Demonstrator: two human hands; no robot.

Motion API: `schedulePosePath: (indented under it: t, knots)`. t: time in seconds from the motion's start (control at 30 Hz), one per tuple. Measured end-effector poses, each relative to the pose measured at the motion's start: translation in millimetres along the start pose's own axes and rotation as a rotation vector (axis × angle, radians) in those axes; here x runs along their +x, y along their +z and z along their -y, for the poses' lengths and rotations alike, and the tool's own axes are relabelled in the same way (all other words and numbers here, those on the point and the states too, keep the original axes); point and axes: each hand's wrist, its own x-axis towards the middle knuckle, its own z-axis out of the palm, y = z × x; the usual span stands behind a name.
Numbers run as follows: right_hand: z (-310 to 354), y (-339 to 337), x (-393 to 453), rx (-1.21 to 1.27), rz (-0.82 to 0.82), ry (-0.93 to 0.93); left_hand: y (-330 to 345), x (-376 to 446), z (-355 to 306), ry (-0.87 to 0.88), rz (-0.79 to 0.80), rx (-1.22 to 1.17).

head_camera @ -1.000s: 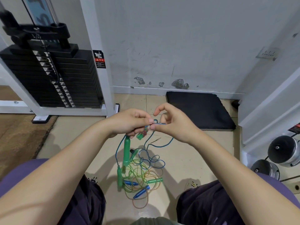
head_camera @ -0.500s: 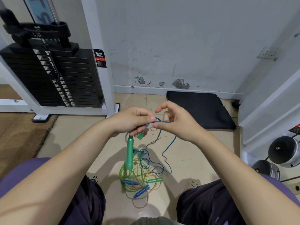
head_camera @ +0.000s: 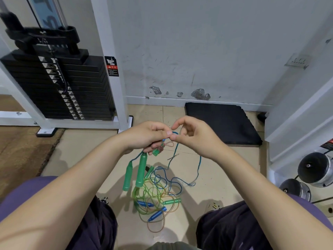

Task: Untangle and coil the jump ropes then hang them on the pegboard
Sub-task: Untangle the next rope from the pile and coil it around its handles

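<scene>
A tangle of jump ropes (head_camera: 155,193) lies on the tiled floor between my knees: green, orange and blue cords with small blue handles (head_camera: 156,214) and a green handle (head_camera: 171,201). My left hand (head_camera: 146,137) grips a bunch of cords with a small green piece, and two long green handles (head_camera: 141,171) hang from it. My right hand (head_camera: 191,136) pinches the blue cord (head_camera: 199,165) right beside the left fingertips. The blue cord loops down to the floor. No pegboard is in view.
A black weight stack (head_camera: 59,87) in a white frame stands at the left. A black foam mat (head_camera: 221,121) lies against the wall ahead. Dumbbells (head_camera: 313,168) rest at the right beside a white post. A brown carpet (head_camera: 21,150) covers the floor at the left.
Both hands stayed together at the knot while the blue cord slid out to the right. The two long green handles lifted off the pile and now dangle side by side.
</scene>
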Motion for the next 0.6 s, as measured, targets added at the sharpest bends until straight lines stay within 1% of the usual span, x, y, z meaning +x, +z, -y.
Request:
schedulePosePath:
  t: [0.07, 0.13, 0.17, 0.2, 0.27, 0.33, 0.43, 0.5, 0.6]
  knots:
    - [-1, -4, 3, -0.053, -0.099, -0.003, -3, 0, 1, 0.004, -0.002, 0.003]
    - [-3, -14, 6, -0.119, -0.265, -0.004, -7, 0, 2, -0.007, -0.014, 0.021]
    - [-3, -18, 6, -0.130, -0.322, 0.001, -9, 0, 2, -0.008, -0.020, 0.029]
    - [-3, -23, 6, -0.100, -0.339, 0.007, -9, 0, 3, -0.006, -0.023, 0.038]
    - [-1, -25, 4, 0.040, -0.272, 0.019, -8, 1, 4, 0.006, -0.022, 0.038]
    - [2, -19, 1, 0.127, -0.127, 0.043, -4, 2, 4, 0.012, -0.015, 0.024]
    - [3, -7, -2, 0.009, 0.091, 0.076, 1, 2, 3, 0.025, 0.005, 0.007]
    - [2, -4, -3, -0.083, 0.131, 0.074, 2, 2, 3, 0.024, 0.017, -0.010]
    - [1, -10, -3, -0.146, 0.074, 0.053, 0, 2, 2, 0.025, 0.028, -0.007]
